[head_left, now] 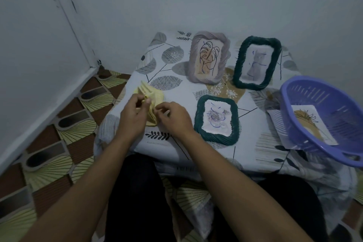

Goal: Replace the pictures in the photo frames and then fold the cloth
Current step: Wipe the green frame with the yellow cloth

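Yellow cloth (155, 95) within left grip (133, 116)

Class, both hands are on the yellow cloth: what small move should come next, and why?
Probably spread the yellow cloth flat on the table before folding. It is bunched between the left hand and right hand, which both pinch it, and the grey frame and two green frames already hold pictures.
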Demonstrator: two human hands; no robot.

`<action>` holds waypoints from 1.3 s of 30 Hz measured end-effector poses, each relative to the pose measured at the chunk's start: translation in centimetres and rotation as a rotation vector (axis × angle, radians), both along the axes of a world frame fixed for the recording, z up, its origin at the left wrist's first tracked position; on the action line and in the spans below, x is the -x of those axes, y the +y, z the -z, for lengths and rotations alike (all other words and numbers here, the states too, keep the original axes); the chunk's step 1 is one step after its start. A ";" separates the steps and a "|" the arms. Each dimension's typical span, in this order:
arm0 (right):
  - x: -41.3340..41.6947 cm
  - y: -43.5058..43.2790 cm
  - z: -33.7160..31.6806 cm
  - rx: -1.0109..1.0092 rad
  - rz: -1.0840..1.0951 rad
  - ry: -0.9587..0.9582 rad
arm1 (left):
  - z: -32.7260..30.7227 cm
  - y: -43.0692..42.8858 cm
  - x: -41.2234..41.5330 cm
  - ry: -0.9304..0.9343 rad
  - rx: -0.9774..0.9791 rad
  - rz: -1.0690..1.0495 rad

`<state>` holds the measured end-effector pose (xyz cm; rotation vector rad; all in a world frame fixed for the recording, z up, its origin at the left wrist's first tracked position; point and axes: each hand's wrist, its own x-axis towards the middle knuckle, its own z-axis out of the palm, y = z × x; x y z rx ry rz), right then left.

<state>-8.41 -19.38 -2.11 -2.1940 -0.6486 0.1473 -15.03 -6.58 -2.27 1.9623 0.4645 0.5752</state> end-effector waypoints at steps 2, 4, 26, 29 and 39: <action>0.1 -1.0 -0.3 -0.078 0.016 -0.051 | -0.8 -0.6 -0.1 -0.071 0.066 0.071; 0.2 -2.0 -0.9 -0.170 0.042 -0.074 | -1.4 -0.7 -0.3 -0.130 0.176 0.105; -1.3 -7.1 -7.4 -0.392 0.060 0.115 | -6.9 -2.3 -1.1 -0.088 -0.334 -0.004; -1.2 -7.1 -7.3 -0.406 0.109 0.164 | -7.9 -3.0 -1.2 0.044 -0.360 0.020; -1.4 -7.3 -7.2 -0.627 0.101 0.352 | -8.4 -3.5 -0.8 0.075 -0.051 0.321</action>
